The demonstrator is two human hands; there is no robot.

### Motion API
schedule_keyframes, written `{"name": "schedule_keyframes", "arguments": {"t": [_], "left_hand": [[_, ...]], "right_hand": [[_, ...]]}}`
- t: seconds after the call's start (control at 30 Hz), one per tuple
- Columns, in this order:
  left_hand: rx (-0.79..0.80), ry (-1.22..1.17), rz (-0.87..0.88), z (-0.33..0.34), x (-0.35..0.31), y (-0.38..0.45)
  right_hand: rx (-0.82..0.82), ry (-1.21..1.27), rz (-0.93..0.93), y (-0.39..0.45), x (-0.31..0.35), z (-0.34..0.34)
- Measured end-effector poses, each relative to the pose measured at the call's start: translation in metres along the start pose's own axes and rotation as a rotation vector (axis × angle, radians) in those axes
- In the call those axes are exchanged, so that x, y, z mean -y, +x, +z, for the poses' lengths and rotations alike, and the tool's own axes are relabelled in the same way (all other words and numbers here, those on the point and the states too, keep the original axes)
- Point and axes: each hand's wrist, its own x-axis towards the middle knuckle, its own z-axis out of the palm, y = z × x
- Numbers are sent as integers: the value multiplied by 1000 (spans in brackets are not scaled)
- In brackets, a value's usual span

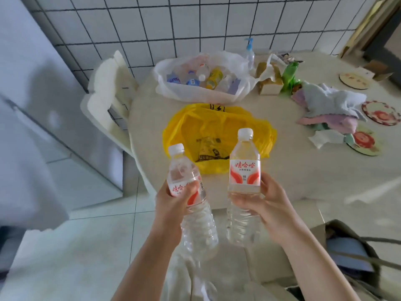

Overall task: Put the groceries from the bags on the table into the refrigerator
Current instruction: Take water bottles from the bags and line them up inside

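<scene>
A water bottle (191,198) is gripped around its label by the left hand (173,205), and a second bottle (244,187) is clasped at mid-body by the right hand (262,203); both are held above the floor, just short of the tabletop (282,174). Beyond lie a flattened yellow bag (217,131) and a white bag (201,79) with more bottles left in it. The fridge (54,127) stands at left. With both hands occupied, a bottle could be dropped if the door is pulled.

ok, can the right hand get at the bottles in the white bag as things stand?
Probably not yet: the right hand already grips a water bottle. The white bag lies open at the table's far side, past the yellow bag; nothing covers it.
</scene>
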Motion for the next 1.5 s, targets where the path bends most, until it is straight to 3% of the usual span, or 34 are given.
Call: {"name": "schedule_keyframes", "arguments": {"t": [0.33, 0.73, 1.1, 1.5], "left_hand": [[-241, 29, 69, -90, 38, -118], [-617, -140, 95, -273, 56, -191], [-731, -132, 115, -477, 37, -220], [-783, -124, 205, -604, -39, -147]], "right_hand": [[303, -253, -33, -87, -36, 51], [676, -536, -93, -137, -86, 234], [690, -551, -80, -194, -122, 425], [703, -501, -165, -151, -95, 578]]}}
